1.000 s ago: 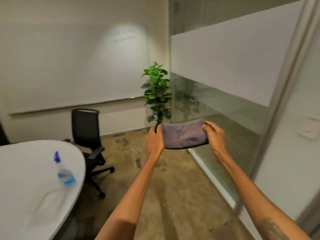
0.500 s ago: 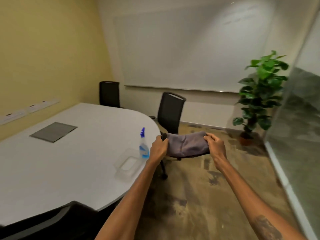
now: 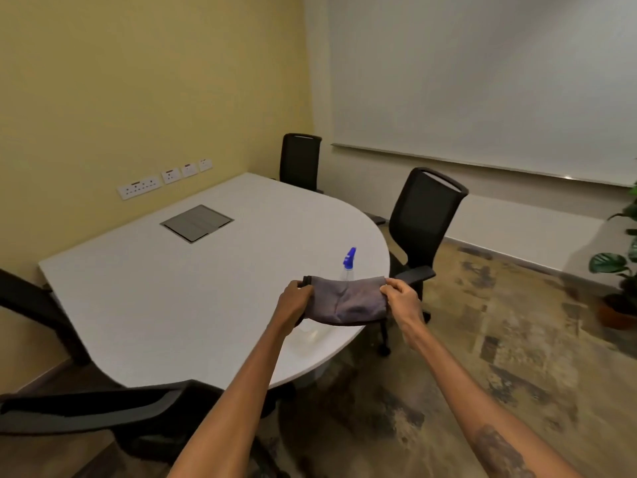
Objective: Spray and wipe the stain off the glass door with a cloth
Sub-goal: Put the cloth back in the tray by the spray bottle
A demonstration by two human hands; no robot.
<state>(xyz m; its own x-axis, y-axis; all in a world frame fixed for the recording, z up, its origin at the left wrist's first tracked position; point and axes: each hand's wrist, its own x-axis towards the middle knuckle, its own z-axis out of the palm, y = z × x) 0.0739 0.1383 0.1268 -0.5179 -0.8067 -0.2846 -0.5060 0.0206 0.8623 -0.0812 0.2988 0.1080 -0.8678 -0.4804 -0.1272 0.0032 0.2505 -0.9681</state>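
One grey cloth (image 3: 346, 303) hung stretched between two hands above the rounded end of the white surface (image 3: 193, 288). The left hand (image 3: 293, 303) had its fingers curled round the cloth's left end. The right hand (image 3: 401, 300) pinched the right end between thumb and bent fingers.

Directly behind the cloth stood one spray bottle (image 3: 349, 262) on the surface, near its curved edge. The cloth covered the bottle's lower part, so that little more than the blue head showed.

A single grey hatch panel (image 3: 196, 222) sat flush in the surface farther back. Four black chairs ringed it: one at the far wall (image 3: 300, 160), one just right of the bottle (image 3: 425, 215), one at the left edge (image 3: 31, 305), and one nearest the camera (image 3: 103, 412). Four socket plates (image 3: 165, 177) lined the yellow wall. One whiteboard (image 3: 482, 81) filled the wall beyond, and one potted plant (image 3: 620, 270) stood at the right edge, cut off by the frame.
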